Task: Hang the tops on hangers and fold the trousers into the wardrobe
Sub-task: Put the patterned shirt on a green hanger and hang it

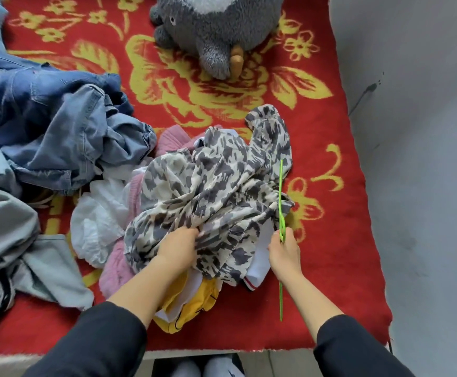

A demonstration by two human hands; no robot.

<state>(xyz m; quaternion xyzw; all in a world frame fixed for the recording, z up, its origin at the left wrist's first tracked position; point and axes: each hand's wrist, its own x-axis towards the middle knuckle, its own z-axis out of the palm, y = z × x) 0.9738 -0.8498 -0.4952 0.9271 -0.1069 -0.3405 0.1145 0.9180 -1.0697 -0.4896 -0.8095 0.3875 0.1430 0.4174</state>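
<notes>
A grey-and-cream patterned top lies crumpled on the heap in the middle of the bed. My left hand grips its near edge, fingers buried in the cloth. My right hand holds a thin green hanger seen edge-on, upright beside the top's right side, with its upper part against the fabric. Under the top lie a pink garment, a white garment, a yellow one and a white piece with a red stripe. Blue jeans and grey trousers are piled at the left.
A red blanket with yellow flowers covers the bed. A grey plush toy sits at the far side. A grey wall runs along the right edge of the bed. The near bed edge is at the bottom of view.
</notes>
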